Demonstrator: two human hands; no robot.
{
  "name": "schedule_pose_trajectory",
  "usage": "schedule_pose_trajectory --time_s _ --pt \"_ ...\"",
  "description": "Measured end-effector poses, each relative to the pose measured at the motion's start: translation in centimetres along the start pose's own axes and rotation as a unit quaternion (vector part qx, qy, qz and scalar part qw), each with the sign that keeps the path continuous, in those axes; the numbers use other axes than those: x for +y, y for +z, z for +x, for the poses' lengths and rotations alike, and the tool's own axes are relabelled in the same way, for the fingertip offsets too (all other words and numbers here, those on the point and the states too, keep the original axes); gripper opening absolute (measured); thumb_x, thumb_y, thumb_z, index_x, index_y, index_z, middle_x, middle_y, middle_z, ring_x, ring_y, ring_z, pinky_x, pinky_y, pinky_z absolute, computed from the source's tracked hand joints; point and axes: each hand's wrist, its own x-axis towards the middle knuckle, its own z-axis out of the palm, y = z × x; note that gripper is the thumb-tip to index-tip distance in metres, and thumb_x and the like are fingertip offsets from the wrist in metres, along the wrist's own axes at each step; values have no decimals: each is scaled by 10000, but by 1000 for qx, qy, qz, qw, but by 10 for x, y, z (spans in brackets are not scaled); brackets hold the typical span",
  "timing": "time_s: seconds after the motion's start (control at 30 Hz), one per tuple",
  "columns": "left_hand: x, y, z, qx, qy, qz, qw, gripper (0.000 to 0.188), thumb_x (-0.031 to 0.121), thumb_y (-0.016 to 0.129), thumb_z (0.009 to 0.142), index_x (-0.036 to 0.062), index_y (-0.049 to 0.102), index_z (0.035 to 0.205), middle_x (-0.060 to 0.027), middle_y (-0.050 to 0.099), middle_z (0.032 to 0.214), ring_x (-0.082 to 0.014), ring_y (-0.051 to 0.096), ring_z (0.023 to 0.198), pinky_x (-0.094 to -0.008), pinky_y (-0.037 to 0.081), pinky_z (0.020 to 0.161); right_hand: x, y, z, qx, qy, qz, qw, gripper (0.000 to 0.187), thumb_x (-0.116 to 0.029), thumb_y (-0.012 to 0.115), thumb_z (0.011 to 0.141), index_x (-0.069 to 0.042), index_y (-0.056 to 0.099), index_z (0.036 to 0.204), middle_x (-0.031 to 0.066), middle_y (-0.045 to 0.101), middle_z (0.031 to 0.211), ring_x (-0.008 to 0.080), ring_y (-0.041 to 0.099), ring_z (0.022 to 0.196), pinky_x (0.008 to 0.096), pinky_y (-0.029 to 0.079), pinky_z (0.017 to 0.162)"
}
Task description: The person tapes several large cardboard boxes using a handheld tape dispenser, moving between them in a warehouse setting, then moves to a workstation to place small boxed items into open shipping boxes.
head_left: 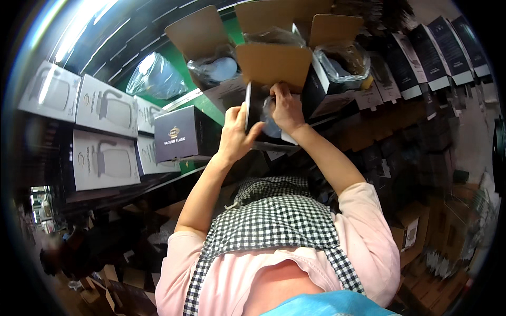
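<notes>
An open carton [274, 66] stands before me, its brown back flap raised. Inside it is a bluish round item [271, 128] in a clear plastic bag; the lower part is hidden by the carton walls. My left hand [235, 136] grips the carton's left side, fingers along the outside of the pale-edged flap [248, 105] and thumb apart on the near side. Within the opening, my right hand [288, 109] has curled fingers pressed on the clear bag against the right inner side. Its fingertips are partly hidden.
Open cartons with bagged flasks [221, 69] stand behind and to the right [340, 66]. Left of my hand is a closed dark box [182, 134], beside stacked white printed boxes [105, 160]. A plastic-wrapped item [156, 78] lies on the green surface. Dark boxes [443, 52] line the far right.
</notes>
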Motion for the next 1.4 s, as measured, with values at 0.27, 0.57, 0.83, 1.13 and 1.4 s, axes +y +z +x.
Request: schedule_pose_trajectory --time_s 0.27,0.57,0.83,1.13,1.4 --pt "40 18 15 -132 -13 281 950 720 640 638 751 -73 694 832 -198 540 974 -313 491 996 -384 402 861 -16 -40 23 307 51 293 904 234 -202 649 891 20 576 904 69 600 768 206 578 752 289 442 754" --pt "-37 -17 -40 -29 -222 -620 752 843 129 826 744 8 359 1436 -134 509 1246 -238 545 1144 -349 430 1006 17 -85 -59 -113 2 158 981 692 -515 779 721 -49 601 1200 347 298 1460 467 362 1348 536 316 1087" --pt "-6 -15 -35 2 -135 -290 947 409 5 779 763 -1 671 1158 -43 640 931 -98 588 818 -248 508 701 27 -97 -50 -243 8 218 945 866 -491 808 703 -82 481 1393 417 154 1479 505 312 1351 461 363 1072" --pt "-2 -6 -36 14 -125 -321 939 390 51 816 715 46 712 1091 -57 612 766 -105 579 685 -282 468 598 25 -92 -58 -212 -68 137 965 795 -493 763 723 -120 501 1374 377 260 1460 501 457 1244 455 469 988" --pt "1 10 -59 142 69 33 987 437 191 831 687 165 710 1106 -190 575 1122 -318 621 987 -362 557 782 21 -89 -77 -241 -59 127 960 859 -361 783 732 -162 377 1462 308 98 1543 494 410 1288 460 447 1020"
